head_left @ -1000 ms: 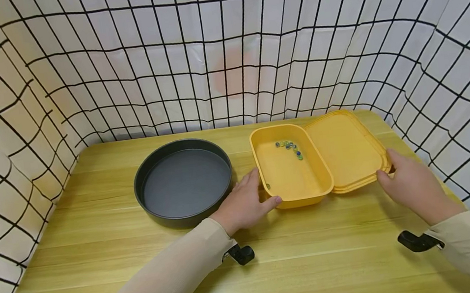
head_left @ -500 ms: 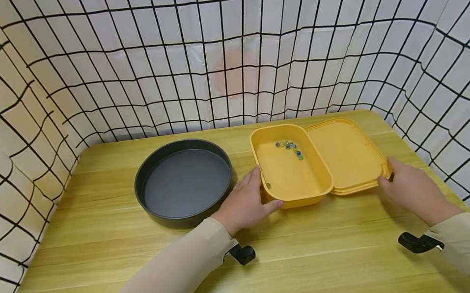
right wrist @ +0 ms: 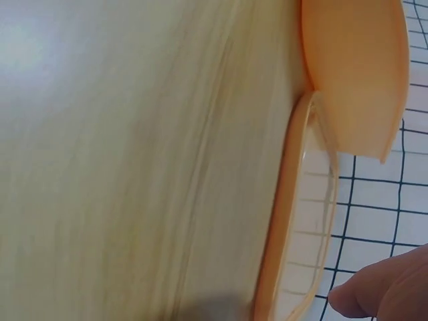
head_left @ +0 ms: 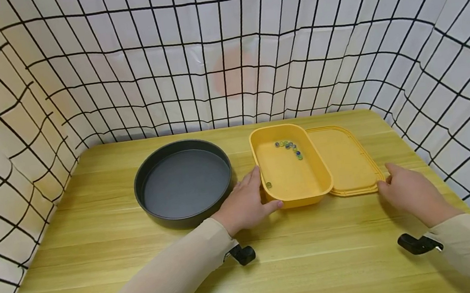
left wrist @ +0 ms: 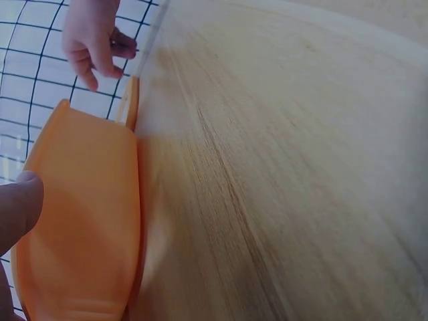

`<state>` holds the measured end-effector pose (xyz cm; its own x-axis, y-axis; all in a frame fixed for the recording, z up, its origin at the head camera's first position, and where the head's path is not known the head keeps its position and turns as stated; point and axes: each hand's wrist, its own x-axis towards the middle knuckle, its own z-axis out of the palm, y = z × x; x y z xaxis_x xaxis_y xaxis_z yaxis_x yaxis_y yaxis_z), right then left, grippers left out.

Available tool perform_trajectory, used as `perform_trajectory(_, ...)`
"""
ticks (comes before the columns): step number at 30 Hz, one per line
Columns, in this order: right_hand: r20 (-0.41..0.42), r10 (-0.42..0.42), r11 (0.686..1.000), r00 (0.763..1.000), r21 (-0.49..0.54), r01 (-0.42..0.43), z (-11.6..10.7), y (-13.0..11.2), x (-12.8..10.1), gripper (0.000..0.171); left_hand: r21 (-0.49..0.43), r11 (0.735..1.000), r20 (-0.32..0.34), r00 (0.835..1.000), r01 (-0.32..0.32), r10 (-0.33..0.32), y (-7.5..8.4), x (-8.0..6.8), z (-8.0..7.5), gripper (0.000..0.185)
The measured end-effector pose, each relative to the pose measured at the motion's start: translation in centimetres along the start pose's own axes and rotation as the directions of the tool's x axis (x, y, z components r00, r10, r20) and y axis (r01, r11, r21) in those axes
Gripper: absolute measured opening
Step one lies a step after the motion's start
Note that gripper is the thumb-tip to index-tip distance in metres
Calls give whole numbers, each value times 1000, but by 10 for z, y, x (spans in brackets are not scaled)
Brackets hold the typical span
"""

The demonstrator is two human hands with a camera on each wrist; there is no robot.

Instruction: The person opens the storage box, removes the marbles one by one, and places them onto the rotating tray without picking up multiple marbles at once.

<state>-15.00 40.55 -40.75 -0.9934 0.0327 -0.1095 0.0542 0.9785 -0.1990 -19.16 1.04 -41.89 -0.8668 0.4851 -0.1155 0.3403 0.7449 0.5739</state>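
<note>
A yellow plastic box (head_left: 298, 202) stands on the wooden table with several glass marbles (head_left: 288, 145) inside, most near its back right and one by the front left wall. My left hand (head_left: 242, 204) holds its front left corner, the thumb (left wrist: 23, 200) on the front wall and the fingers along the left side. Right of the box lies its yellow lid (head_left: 348, 161), flat on the table with its left edge beside the box. My right hand (head_left: 412, 192) is at the lid's front right corner, fingers loosely bent; both wrist views show it apart from the lid.
A round dark grey pan (head_left: 186, 182) stands left of the box, close to my left hand and forearm. A black wire grid (head_left: 207, 71) with white sheeting behind it encloses the table at the back and both sides.
My right hand has lowered the lid from a tilt to flat on the table and let go of it. The left hand has stayed at the box's corner.
</note>
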Motion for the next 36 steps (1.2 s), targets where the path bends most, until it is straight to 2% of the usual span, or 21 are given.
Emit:
perform_trajectory(17,-77,-18,999,997,48,22,-10,-28,3,68,-16,1000,-12,1000,5,-6,2,-1,0,112)
perform_trajectory(26,-141,-69,996,988,53,77,-12,-41,5,63,-20,1000,-8,1000,12,-12,2,-1,-2,111)
perform_trajectory(31,-175,-88,991,981,86,104,-15,-50,8,60,-30,1000,-9,1000,1,-1,3,-6,-9,107)
perform_trajectory(36,-210,-110,984,972,114,136,-20,-60,11,57,-36,998,-43,998,-50,49,5,-17,-24,103)
